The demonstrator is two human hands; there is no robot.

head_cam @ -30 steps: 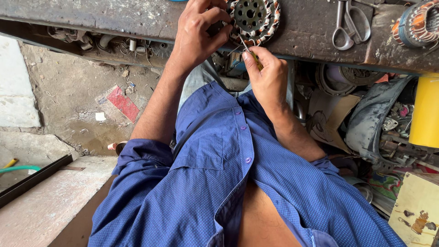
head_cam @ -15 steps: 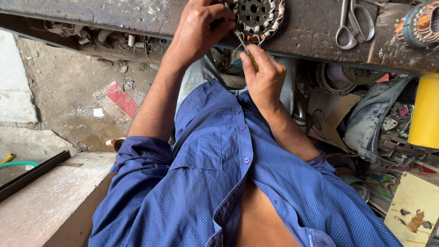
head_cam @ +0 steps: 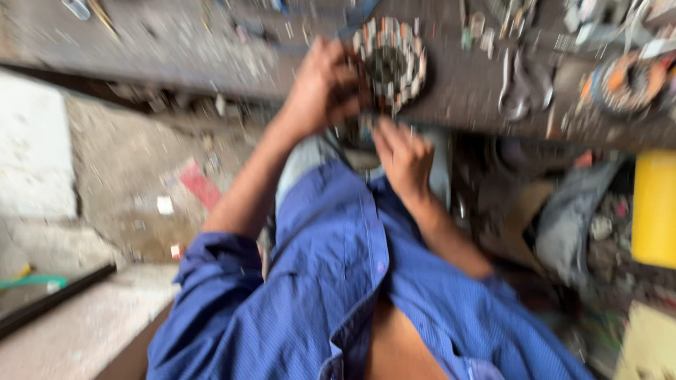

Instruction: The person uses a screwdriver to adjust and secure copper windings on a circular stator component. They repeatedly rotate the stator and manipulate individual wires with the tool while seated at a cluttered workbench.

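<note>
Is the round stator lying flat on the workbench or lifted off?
Lying flat: the round stator rests on the workbench, left hand beside it.

two bare hands are in view: one left hand (head_cam: 325, 88) and one right hand (head_cam: 403, 156). one round wound stator (head_cam: 391, 62) with a toothed ring sits on the far counter (head_cam: 176, 49). one more round coil (head_cam: 623, 83), orange and dark, lies at the far right. one pair of metal scissors (head_cam: 517, 88) lies between them. one yellow container (head_cam: 655, 210) stands at the right. small scraps on the counter are too blurred to count.
</note>
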